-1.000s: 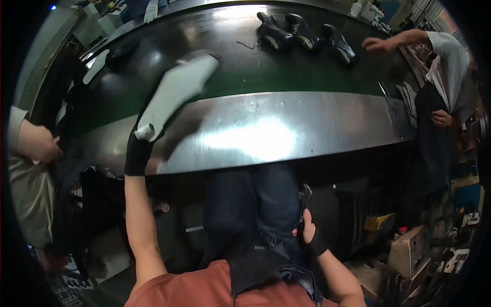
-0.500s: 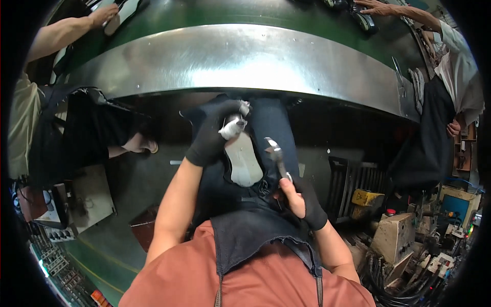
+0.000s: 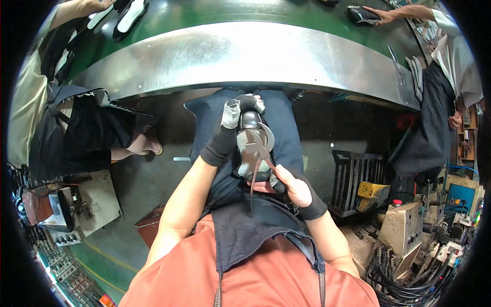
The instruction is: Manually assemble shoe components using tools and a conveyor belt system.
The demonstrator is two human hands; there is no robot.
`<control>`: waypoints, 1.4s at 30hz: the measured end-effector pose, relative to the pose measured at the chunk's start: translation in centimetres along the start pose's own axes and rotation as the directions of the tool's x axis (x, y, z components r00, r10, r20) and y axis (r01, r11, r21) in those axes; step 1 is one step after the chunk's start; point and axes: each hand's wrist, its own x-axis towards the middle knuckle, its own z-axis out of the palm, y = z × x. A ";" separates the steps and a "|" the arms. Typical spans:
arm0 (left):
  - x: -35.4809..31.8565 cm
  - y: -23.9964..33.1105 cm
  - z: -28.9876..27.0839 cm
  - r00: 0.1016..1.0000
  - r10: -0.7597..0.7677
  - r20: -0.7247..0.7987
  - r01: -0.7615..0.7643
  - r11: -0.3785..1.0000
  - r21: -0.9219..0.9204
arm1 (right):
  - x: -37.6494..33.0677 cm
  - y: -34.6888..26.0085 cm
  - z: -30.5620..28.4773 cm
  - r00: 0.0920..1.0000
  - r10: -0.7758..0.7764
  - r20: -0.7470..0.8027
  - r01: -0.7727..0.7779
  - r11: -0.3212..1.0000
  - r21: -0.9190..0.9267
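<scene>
A shoe [image 3: 249, 121] with a shiny black end lies between my thighs, its pale underside turned up. My left hand [image 3: 223, 135], in a dark fingerless glove with pale wrapping on the fingertips, is closed round the shoe's far end. Over the underside is a pair of metal pincers [image 3: 260, 150], jaws toward the far end and handles spread apart. My right hand [image 3: 296, 190], in a dark glove, grips the pincers by the handles. Whether the jaws touch the shoe I cannot tell.
A metal-edged bench [image 3: 245, 56] with a green top crosses ahead. Pale-soled shoes [image 3: 132, 16] lie on it at the left, beside a co-worker's arm. Another person's hand [image 3: 378, 14] touches a black shoe at the right. Machinery with cables [image 3: 399, 233] stands at right; a dark slatted rack [image 3: 353, 179] is nearer.
The pincers in my right hand have moved left over the shoe, and their handles are now spread. My left hand has shifted its grip to the far end. Both co-workers' hands have moved.
</scene>
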 end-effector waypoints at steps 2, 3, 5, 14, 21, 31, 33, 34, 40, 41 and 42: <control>0.0 -0.1 0.0 1.000 0.015 0.024 -0.015 1.000 -0.001 | -0.3 -0.4 -0.2 0.999 0.015 0.046 -0.016 1.000 0.017; -0.2 -0.1 0.0 1.000 0.014 0.018 -0.014 1.000 -0.001 | -0.5 -0.6 -0.5 0.996 0.026 0.091 -0.030 0.999 0.035; -0.2 0.1 0.1 0.999 0.036 0.010 -0.036 0.999 -0.017 | -0.7 -0.7 -1.1 0.997 0.022 0.072 -0.022 1.000 -0.006; 0.2 0.0 0.2 0.999 0.049 -0.023 -0.049 0.999 -0.010 | 0.6 -2.8 1.4 0.998 0.006 -0.067 -0.038 0.875 -0.483; 0.5 -1.6 0.1 0.993 -0.048 -0.107 0.042 0.997 -0.057 | 7.5 7.8 -2.7 0.709 -0.705 0.014 0.298 0.282 -0.912; -8.2 5.8 3.0 0.916 -0.365 -0.164 0.364 0.931 -0.037 | -4.0 6.8 -6.0 0.861 -0.215 0.460 0.429 -0.176 -0.886; -9.8 5.6 3.5 0.899 -0.436 -0.023 0.419 0.876 -0.240 | -5.1 7.0 -6.3 0.857 -0.226 0.463 0.421 -0.210 -0.882; -9.0 6.3 3.3 0.921 -0.387 -0.030 0.376 0.908 -0.183 | -5.2 6.8 -6.1 0.859 -0.209 0.466 0.410 -0.263 -0.873; -9.0 6.9 3.9 0.820 -0.567 -0.077 0.510 0.785 -0.352 | -5.8 7.1 -5.7 0.864 -0.172 0.473 0.423 -0.262 -0.867; -8.9 7.2 4.0 0.793 -0.605 -0.075 0.545 0.758 -0.359 | -6.1 7.5 -5.8 0.881 -0.184 0.436 0.403 -0.192 -0.895; -8.6 7.6 4.0 0.781 -0.621 -0.073 0.556 0.743 -0.373 | -6.2 7.8 -5.9 0.899 -0.162 0.407 0.373 -0.203 -0.905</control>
